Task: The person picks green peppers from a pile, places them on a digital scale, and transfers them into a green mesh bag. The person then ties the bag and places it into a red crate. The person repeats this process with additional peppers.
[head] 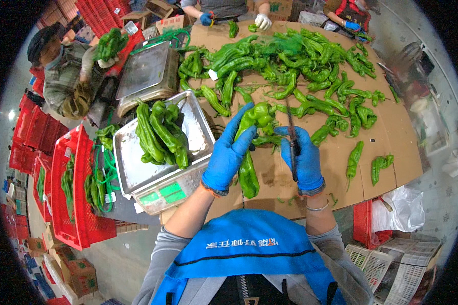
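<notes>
My left hand (pixel 223 162), in a blue glove, is closed around long green peppers (pixel 249 177), one hanging below the palm and a lighter one showing above the fingers. Just to the right, my right hand (pixel 307 162), also gloved, grips a narrow dark tool that looks like a knife (pixel 291 122). Its thin end points away from me, beside the held peppers. Both hands are over a cardboard-covered table (pixel 328 187). Beyond them spreads a large heap of green peppers (pixel 244 63). On my left, a bunch of peppers (pixel 158 133) lies on the metal pan of a weighing scale (pixel 198 131).
Behind the near scale stands a second scale (pixel 145 66). A red plastic crate (pixel 82 190) with peppers is at the left. One person (pixel 66 76) there holds peppers; two others work across the table. White crates (pixel 399 267) stand at the lower right.
</notes>
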